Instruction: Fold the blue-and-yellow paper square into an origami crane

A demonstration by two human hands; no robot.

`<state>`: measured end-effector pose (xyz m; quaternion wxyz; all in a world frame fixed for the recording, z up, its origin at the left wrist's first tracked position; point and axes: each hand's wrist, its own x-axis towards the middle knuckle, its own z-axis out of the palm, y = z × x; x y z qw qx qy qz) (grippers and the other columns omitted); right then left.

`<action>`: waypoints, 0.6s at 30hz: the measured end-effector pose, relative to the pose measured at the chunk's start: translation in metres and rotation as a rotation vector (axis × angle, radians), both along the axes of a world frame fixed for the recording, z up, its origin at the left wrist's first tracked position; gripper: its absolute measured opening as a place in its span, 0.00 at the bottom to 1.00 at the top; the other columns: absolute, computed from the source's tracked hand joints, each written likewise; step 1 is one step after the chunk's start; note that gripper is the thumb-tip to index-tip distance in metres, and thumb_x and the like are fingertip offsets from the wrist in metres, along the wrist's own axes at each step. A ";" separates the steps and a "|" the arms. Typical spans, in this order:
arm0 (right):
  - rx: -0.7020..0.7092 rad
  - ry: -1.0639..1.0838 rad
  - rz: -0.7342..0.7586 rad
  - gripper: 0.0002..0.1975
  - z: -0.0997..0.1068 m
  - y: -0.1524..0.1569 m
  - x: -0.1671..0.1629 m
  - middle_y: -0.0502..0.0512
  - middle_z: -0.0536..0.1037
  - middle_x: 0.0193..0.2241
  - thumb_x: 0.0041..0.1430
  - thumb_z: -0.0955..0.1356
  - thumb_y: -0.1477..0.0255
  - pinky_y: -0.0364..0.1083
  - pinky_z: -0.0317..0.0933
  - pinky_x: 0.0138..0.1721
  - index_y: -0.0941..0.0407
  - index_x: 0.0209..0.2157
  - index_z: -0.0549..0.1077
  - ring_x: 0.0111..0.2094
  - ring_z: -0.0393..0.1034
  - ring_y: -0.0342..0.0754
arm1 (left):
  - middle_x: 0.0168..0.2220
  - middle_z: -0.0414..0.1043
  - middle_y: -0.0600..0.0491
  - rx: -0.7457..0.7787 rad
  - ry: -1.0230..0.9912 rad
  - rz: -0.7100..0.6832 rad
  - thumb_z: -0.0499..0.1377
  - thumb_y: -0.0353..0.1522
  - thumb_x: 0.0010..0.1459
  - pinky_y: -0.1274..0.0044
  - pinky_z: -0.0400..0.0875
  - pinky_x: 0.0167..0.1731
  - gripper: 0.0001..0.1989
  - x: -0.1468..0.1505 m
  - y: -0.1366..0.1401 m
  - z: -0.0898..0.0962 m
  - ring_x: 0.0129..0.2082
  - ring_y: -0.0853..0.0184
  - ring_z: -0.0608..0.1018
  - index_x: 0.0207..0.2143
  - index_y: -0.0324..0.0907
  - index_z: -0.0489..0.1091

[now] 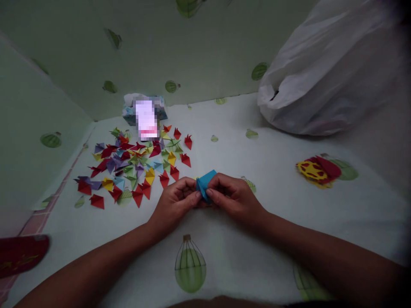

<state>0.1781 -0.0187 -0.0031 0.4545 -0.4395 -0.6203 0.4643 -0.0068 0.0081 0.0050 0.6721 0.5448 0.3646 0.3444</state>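
A small piece of folded blue paper [207, 179] is held in front of me, over the middle of the pale surface. My left hand [181, 196] pinches its left side between thumb and fingers. On its right side, my right hand [233, 193] grips with the thumb and curled forefinger. The lower part of the paper is covered by my thumbs. Beyond my left hand lies a spread of several folded paper cranes [138, 162] in red, yellow, green, purple and blue.
A tissue box [129, 115] stands behind the cranes, a blurred lit screen [147, 117] against it. At the back right sits a big white plastic bag [305, 94]. Red and yellow cut-out pieces [316, 170] lie at right, and a dark red item [24, 254] at the left edge.
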 end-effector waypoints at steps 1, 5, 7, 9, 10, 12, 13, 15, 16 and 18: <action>0.013 -0.006 0.004 0.07 0.000 0.000 0.000 0.47 0.71 0.22 0.60 0.67 0.74 0.41 0.56 0.24 0.57 0.27 0.68 0.22 0.61 0.40 | 0.27 0.78 0.53 -0.003 0.008 -0.003 0.66 0.34 0.55 0.78 0.77 0.32 0.09 0.000 0.000 0.000 0.27 0.70 0.80 0.33 0.38 0.71; 0.023 -0.006 0.040 0.07 0.001 0.000 0.001 0.48 0.71 0.22 0.63 0.66 0.74 0.41 0.58 0.25 0.58 0.29 0.71 0.23 0.63 0.40 | 0.26 0.76 0.55 0.028 0.054 0.040 0.65 0.33 0.54 0.79 0.75 0.30 0.09 0.000 -0.001 -0.001 0.26 0.71 0.78 0.30 0.39 0.69; 0.024 0.006 0.072 0.07 0.000 0.000 0.001 0.49 0.72 0.24 0.64 0.66 0.71 0.42 0.60 0.26 0.58 0.32 0.72 0.24 0.65 0.41 | 0.25 0.74 0.55 0.067 0.094 0.075 0.65 0.33 0.54 0.80 0.73 0.28 0.08 0.000 -0.002 0.000 0.25 0.72 0.76 0.29 0.39 0.69; 0.037 0.005 0.078 0.06 0.000 -0.001 0.001 0.48 0.72 0.25 0.61 0.70 0.69 0.41 0.60 0.26 0.58 0.33 0.72 0.24 0.65 0.41 | 0.24 0.72 0.56 0.110 0.133 0.103 0.65 0.32 0.53 0.81 0.71 0.26 0.08 -0.001 -0.003 0.000 0.24 0.73 0.74 0.28 0.39 0.69; 0.049 -0.004 0.070 0.06 0.000 -0.001 0.000 0.48 0.72 0.25 0.59 0.71 0.70 0.41 0.60 0.26 0.58 0.33 0.72 0.24 0.65 0.41 | 0.24 0.71 0.57 0.125 0.146 0.112 0.65 0.32 0.53 0.82 0.70 0.25 0.08 -0.001 -0.003 0.000 0.24 0.74 0.73 0.28 0.39 0.69; 0.079 -0.024 0.054 0.06 0.000 -0.001 0.000 0.48 0.72 0.25 0.58 0.72 0.71 0.41 0.59 0.26 0.57 0.32 0.72 0.24 0.64 0.41 | 0.24 0.70 0.57 0.134 0.152 0.114 0.65 0.32 0.53 0.82 0.70 0.24 0.08 -0.001 -0.003 -0.001 0.23 0.74 0.73 0.28 0.39 0.69; 0.091 -0.029 0.046 0.05 0.000 -0.001 -0.001 0.48 0.72 0.25 0.59 0.71 0.72 0.41 0.59 0.26 0.57 0.32 0.72 0.25 0.64 0.41 | 0.24 0.71 0.57 0.127 0.143 0.112 0.65 0.32 0.53 0.82 0.70 0.25 0.08 -0.001 -0.003 -0.001 0.24 0.74 0.73 0.28 0.39 0.69; 0.092 -0.026 0.033 0.05 0.000 -0.001 -0.001 0.49 0.73 0.25 0.61 0.68 0.73 0.41 0.59 0.27 0.57 0.31 0.72 0.25 0.65 0.41 | 0.25 0.72 0.57 0.095 0.104 0.097 0.65 0.33 0.54 0.81 0.72 0.26 0.08 0.000 -0.003 -0.002 0.24 0.73 0.75 0.29 0.39 0.69; 0.076 -0.022 0.028 0.05 -0.001 -0.001 0.000 0.50 0.73 0.25 0.62 0.68 0.73 0.42 0.59 0.27 0.58 0.31 0.72 0.25 0.65 0.41 | 0.25 0.73 0.56 0.072 0.080 0.085 0.65 0.33 0.54 0.81 0.73 0.27 0.08 0.000 -0.003 -0.002 0.25 0.72 0.76 0.30 0.39 0.69; 0.006 -0.009 0.023 0.07 -0.001 0.000 0.000 0.50 0.74 0.24 0.63 0.67 0.72 0.42 0.59 0.27 0.58 0.31 0.72 0.24 0.65 0.42 | 0.27 0.75 0.55 0.025 0.035 0.062 0.66 0.34 0.55 0.80 0.75 0.29 0.09 0.000 -0.002 -0.002 0.26 0.72 0.78 0.32 0.39 0.70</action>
